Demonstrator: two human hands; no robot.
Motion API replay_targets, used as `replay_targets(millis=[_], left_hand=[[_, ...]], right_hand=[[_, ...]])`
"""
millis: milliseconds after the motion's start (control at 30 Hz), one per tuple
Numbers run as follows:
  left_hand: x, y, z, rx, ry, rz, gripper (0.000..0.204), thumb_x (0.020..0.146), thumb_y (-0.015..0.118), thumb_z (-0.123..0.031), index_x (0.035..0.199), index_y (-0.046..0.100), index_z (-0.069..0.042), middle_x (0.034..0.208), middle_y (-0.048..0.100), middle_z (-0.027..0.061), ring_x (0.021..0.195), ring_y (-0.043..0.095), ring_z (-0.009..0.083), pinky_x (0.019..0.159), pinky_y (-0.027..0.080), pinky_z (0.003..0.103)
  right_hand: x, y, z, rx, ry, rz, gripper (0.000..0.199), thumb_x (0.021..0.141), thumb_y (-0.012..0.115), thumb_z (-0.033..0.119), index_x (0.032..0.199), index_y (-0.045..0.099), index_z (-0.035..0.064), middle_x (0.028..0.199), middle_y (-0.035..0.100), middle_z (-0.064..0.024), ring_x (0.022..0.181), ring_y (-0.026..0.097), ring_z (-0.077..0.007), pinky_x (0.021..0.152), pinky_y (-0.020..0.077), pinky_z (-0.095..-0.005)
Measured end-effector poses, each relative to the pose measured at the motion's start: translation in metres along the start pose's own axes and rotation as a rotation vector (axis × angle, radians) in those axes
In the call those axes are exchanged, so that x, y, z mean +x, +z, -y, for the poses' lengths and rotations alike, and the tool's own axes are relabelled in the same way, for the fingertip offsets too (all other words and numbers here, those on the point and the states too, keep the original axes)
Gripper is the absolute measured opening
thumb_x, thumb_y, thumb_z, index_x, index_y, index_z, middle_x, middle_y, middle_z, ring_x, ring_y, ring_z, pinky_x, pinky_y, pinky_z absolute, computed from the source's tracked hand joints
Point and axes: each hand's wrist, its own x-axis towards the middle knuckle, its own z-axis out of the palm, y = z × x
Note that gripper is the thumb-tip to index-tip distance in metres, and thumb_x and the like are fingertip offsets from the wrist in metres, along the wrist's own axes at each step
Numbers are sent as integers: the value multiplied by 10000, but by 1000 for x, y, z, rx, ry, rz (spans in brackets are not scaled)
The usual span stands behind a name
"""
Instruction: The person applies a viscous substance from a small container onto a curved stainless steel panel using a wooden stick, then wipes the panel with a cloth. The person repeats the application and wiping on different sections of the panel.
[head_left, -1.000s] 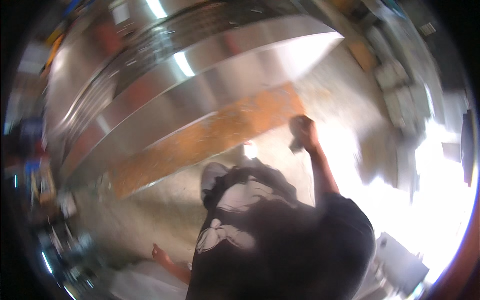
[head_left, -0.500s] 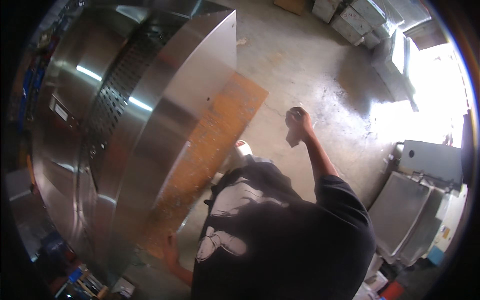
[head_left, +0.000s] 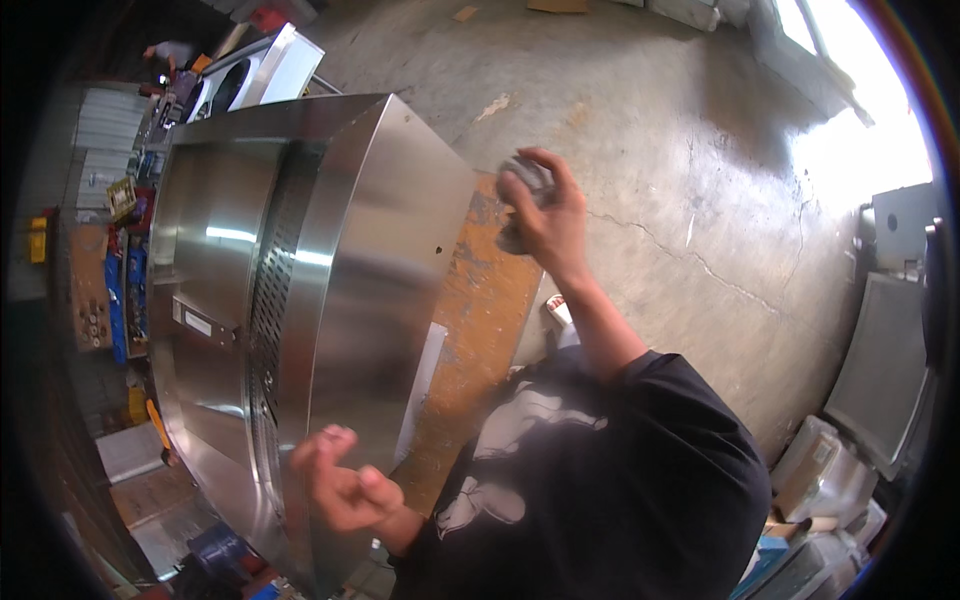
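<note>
A large stainless steel housing (head_left: 365,270) with a perforated strip (head_left: 275,275) lies on a worn brown wooden board (head_left: 470,340) at my left. In my right hand (head_left: 555,225), raised over the board's far end, is a crumpled grey rag (head_left: 530,178); its lower end hangs below my fingers. My left hand (head_left: 350,485) hovers over the near part of the housing, palm up, fingers loosely curled and apart, slightly blurred. Nothing shows in it, and whether it touches the metal I cannot tell. A pale strip (head_left: 420,385) stands along the housing's side.
Cracked concrete floor (head_left: 660,200) stretches to the right. Wrapped packages (head_left: 825,470) and grey panels (head_left: 875,365) stand along the right edge. Tools and a blue rack (head_left: 125,290) crowd the far left. A white unit with round dark openings (head_left: 250,80) and another person (head_left: 170,52) are beyond the housing.
My view has turned left. My right hand has come over to the board beside the housing with the rag. My left hand has risen from the board's near edge to above the housing.
</note>
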Motion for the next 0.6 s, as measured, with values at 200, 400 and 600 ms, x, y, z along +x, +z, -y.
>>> replay_targets(millis=[200, 400, 600], left_hand=[[61, 31, 23, 315, -154, 94, 547, 914, 725, -224, 1353, 568, 61, 1197, 661, 215, 1100, 650, 354, 958, 519, 452], [71, 57, 32, 305, -400, 136, 651, 888, 776, -292, 1415, 535, 7, 1342, 608, 205, 1240, 588, 365, 1056, 457, 481], [69, 55, 33, 326, -429, 175, 635, 879, 792, -276, 1394, 555, 10, 1314, 625, 204, 1213, 609, 344, 1038, 469, 456]], right_hand=[[20, 48, 28, 11, -485, -108, 267, 848, 814, 59, 1091, 706, 43, 1013, 714, -125, 874, 720, -243, 754, 581, -343], [32, 70, 37, 32, -474, -128, 246, 839, 822, 68, 1063, 722, 48, 1011, 707, -125, 874, 716, -271, 745, 578, -358], [28, 73, 43, -14, -436, -107, 268, 866, 802, 110, 1108, 714, 34, 1038, 713, -147, 895, 714, -295, 784, 572, -365]])
